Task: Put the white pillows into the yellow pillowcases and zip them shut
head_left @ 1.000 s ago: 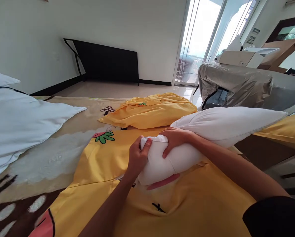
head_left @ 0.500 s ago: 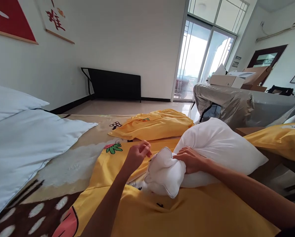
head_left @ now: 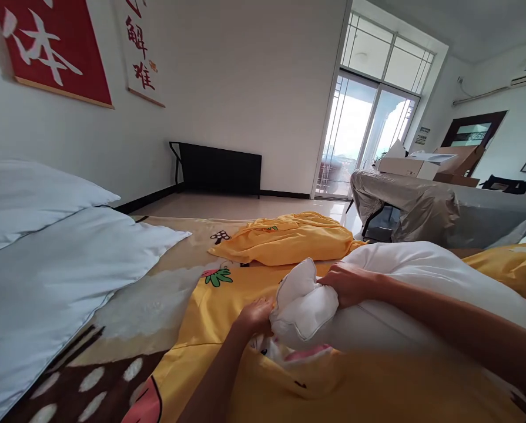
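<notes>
Lifted half a second ago, the left grip (head_left: 254, 317) is now lower over the yellow cover (head_left: 210, 314), its closure unclear, beside the bunched end of the white pillow (head_left: 430, 264), which the right grip (head_left: 349, 283) pinches.

Patterned beige-and-brown blanket (head_left: 152, 302) beneath the grip of the right hand (head_left: 349, 285).
Directly on it: printed yellow cloth (head_left: 214, 314) below the grip, crumpled yellow bundle (head_left: 289, 242) beyond, lower white pillow (head_left: 77, 270) well left.
</notes>
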Demonstrator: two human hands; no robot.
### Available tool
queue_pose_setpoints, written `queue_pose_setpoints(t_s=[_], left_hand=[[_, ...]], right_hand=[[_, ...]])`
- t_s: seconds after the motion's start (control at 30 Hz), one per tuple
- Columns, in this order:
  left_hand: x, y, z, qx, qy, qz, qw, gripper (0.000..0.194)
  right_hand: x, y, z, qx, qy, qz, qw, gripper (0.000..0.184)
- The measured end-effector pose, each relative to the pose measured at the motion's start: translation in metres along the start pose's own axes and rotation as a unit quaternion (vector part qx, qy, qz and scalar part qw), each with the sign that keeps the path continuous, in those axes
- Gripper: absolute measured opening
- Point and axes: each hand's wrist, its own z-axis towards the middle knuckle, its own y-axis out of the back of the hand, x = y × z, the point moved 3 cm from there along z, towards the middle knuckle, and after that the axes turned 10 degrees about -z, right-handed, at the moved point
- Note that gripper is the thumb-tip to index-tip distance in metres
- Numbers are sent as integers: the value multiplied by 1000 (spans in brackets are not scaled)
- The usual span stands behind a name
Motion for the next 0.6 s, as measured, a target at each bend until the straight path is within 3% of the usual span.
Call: queue_pose_setpoints(t_s=[0.2, 0.47, 0.6], left_hand=[[13, -1, 11, -50, 25, 34, 998, 17], [-1, 21, 9, -148, 14, 19, 989, 8], [-1, 26, 9, -191, 39, -32, 980, 4]], right_hand=[[19, -11, 18, 55, 19, -65, 996, 32], [35, -2, 31, 77, 42, -103, 991, 29], [43, 2, 41, 93, 45, -113, 988, 26]])
